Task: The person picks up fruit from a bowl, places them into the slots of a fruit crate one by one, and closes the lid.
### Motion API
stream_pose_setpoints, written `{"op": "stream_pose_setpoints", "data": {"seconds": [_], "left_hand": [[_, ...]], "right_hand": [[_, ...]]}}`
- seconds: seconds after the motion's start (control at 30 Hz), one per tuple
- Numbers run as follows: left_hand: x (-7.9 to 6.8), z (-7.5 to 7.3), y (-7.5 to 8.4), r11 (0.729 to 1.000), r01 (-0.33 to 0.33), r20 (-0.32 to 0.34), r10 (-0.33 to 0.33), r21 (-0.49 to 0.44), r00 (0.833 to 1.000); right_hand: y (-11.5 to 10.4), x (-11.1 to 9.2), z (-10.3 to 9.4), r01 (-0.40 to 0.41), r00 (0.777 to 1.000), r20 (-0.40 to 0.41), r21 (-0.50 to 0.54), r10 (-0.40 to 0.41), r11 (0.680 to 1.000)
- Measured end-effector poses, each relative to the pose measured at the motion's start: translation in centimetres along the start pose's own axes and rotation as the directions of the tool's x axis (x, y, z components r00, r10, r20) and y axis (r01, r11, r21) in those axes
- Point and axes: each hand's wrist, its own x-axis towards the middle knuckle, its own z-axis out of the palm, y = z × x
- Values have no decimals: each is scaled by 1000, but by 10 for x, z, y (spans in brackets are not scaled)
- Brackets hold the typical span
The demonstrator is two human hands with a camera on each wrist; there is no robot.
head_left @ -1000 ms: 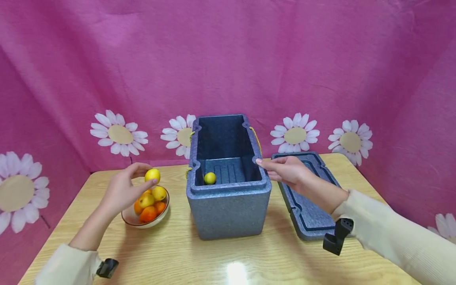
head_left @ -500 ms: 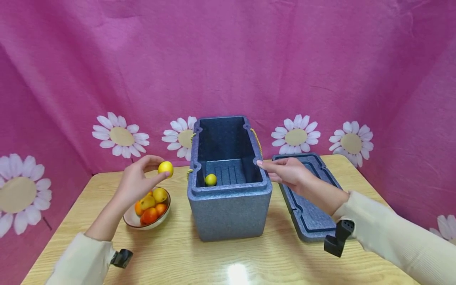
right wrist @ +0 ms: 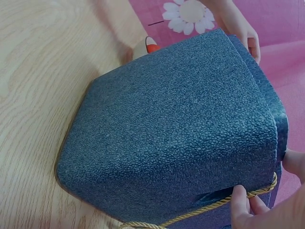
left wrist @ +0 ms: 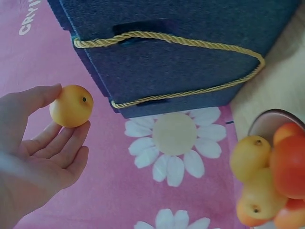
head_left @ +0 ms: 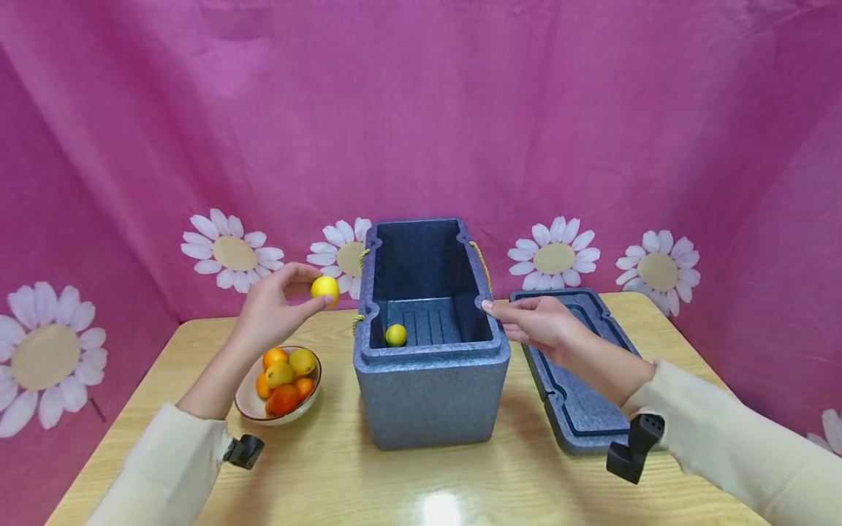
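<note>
Between thumb and fingers, my left hand (head_left: 268, 313) pinches a yellow lemon (head_left: 325, 291), up in the air left of the grey foam cooler box (head_left: 430, 405). In the left wrist view the stem end of this lemon (left wrist: 71, 106) shows. The box stands uncovered, and another lemon (head_left: 395, 335) lies on its floor in the near left corner. My right hand (head_left: 549, 327) holds the box's right rim, thumb at the notch. In the right wrist view its fingers (right wrist: 239, 202) press the outer wall by the yellow rope handle (right wrist: 205, 208).
Left of the box, a bowl (head_left: 246, 400) holds lemons and orange fruits (head_left: 284, 399). The grey box lid (head_left: 595, 394) lies on the wooden table (head_left: 368, 482) at the right. A pink curtain with daisies (head_left: 421, 109) hangs behind.
My left hand has moved up and to the right with the lemon, from above the bowl toward the box. The right hand has stayed on the rim; the view has shifted slightly.
</note>
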Motion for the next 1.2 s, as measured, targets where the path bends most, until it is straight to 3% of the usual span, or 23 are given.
{"op": "stream_pose_setpoints", "data": {"seconds": [0.3, 0.63, 1.0, 1.2], "left_hand": [[18, -1, 16, 999, 22, 31, -21, -45, 999], [39, 8, 29, 986, 85, 120, -68, -146, 990], [69, 17, 57, 983, 115, 137, -95, -143, 986], [87, 23, 72, 986, 103, 106, -90, -132, 990]], "right_hand": [[0, 0, -2, 0, 1000, 17, 4, -1, 1000], [0, 0, -3, 9, 999, 37, 1, -9, 1000], [0, 2, -1, 12, 999, 31, -6, -11, 1000], [1, 0, -2, 14, 999, 30, -23, -13, 1000]]}}
